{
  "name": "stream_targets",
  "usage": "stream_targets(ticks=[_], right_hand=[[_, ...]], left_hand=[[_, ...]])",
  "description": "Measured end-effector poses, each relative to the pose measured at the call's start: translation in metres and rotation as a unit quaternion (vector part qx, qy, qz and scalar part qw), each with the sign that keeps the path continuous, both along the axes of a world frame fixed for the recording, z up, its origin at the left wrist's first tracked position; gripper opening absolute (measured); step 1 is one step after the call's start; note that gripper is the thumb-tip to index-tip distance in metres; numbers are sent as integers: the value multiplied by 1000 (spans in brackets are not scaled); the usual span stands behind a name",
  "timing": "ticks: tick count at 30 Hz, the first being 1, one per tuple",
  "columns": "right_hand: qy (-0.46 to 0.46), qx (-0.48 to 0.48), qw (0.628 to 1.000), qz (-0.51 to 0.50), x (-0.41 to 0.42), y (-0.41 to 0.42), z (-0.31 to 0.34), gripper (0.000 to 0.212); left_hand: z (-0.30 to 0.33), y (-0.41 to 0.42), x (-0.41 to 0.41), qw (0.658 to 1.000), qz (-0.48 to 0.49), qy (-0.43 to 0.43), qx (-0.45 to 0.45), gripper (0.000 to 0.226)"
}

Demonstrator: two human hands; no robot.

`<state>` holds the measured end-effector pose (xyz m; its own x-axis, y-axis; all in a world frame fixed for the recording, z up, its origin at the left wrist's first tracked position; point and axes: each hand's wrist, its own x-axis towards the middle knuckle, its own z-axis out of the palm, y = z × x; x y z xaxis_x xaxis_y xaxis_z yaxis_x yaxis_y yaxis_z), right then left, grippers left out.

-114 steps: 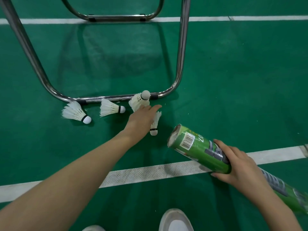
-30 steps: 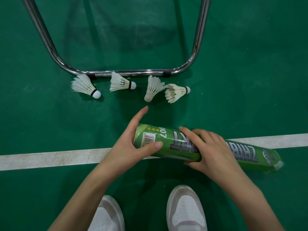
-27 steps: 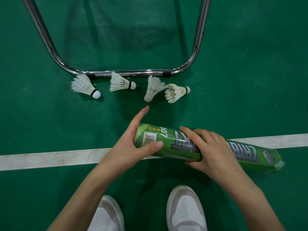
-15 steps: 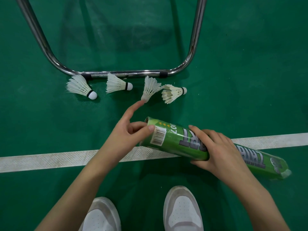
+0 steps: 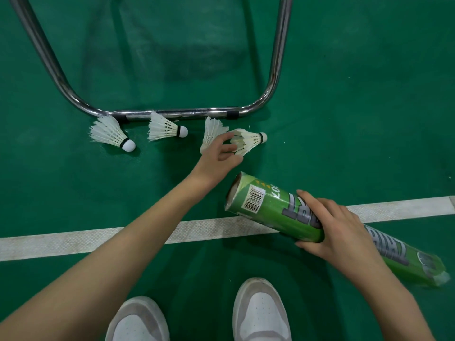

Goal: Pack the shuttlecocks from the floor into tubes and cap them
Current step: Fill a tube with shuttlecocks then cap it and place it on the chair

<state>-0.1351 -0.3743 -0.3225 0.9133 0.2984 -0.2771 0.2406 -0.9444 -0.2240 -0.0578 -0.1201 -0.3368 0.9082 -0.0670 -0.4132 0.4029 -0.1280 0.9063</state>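
Note:
Several white shuttlecocks lie in a row on the green floor by a chrome frame: one at the left (image 5: 110, 134), a second (image 5: 165, 129), a third (image 5: 213, 127) and a fourth (image 5: 251, 140) with its cork pointing right. My left hand (image 5: 219, 153) reaches between the third and fourth. Its index finger and thumb are spread at the fourth one's feather end, and it covers the third one's lower part. No firm hold shows. My right hand (image 5: 330, 227) grips the green tube (image 5: 268, 207) at its middle, open end tilted up toward the shuttlecocks.
The chrome tube frame (image 5: 172, 112) curves around just behind the shuttlecocks. A white court line (image 5: 73, 239) crosses the floor under my arms. My two white shoes (image 5: 258, 313) stand at the bottom edge. The tube's far end (image 5: 435, 274) rests low at the right.
My left hand has let go of the tube's open end and moved forward to the third and fourth shuttlecocks. The tube has tilted, its open end swinging right and up in my right hand.

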Motion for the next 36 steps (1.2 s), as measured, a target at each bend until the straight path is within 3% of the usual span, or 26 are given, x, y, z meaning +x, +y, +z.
stream_targets(ticks=[12, 18, 26, 30, 36], right_hand=[[11, -3, 999, -34, -7, -24, 3, 105], [11, 1, 999, -47, -5, -25, -2, 105], [21, 0, 999, -36, -3, -13, 0, 103], [21, -2, 1000, -19, -2, -1, 0, 103], [10, 1, 999, 30, -2, 28, -3, 103]], left_hand=[[-3, -25, 16, 998, -65, 16, 15, 49], [12, -13, -1, 1000, 15, 17, 3, 37], [34, 26, -67, 989, 140, -56, -4, 22], [45, 36, -91, 986, 144, -84, 18, 24], [41, 33, -108, 991, 119, -61, -6, 18]])
